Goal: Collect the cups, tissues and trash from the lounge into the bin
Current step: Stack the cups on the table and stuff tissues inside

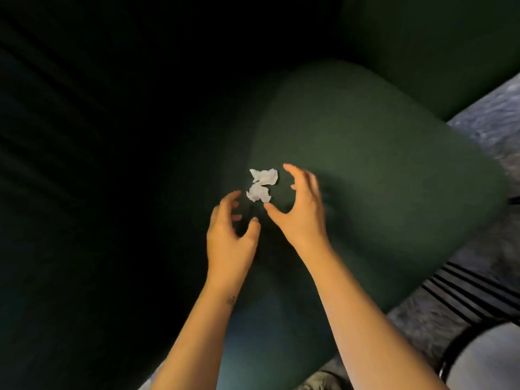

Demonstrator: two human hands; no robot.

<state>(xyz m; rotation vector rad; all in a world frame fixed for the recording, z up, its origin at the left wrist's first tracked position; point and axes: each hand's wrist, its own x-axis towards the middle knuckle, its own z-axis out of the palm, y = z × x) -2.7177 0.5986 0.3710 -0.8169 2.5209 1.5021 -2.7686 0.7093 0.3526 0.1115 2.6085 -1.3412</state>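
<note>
Whole left side is basically black, can't make anything out there. Crumpled white tissues (264, 177) sit on a smooth, rounded dark green seat cushion (365, 164), with speckled grey carpet (492, 119) beside it. Both hands are spread wide, fingers curved, holding nothing: left hand (230, 235) just below the tissues, right hand (302, 209) beside them.
</note>
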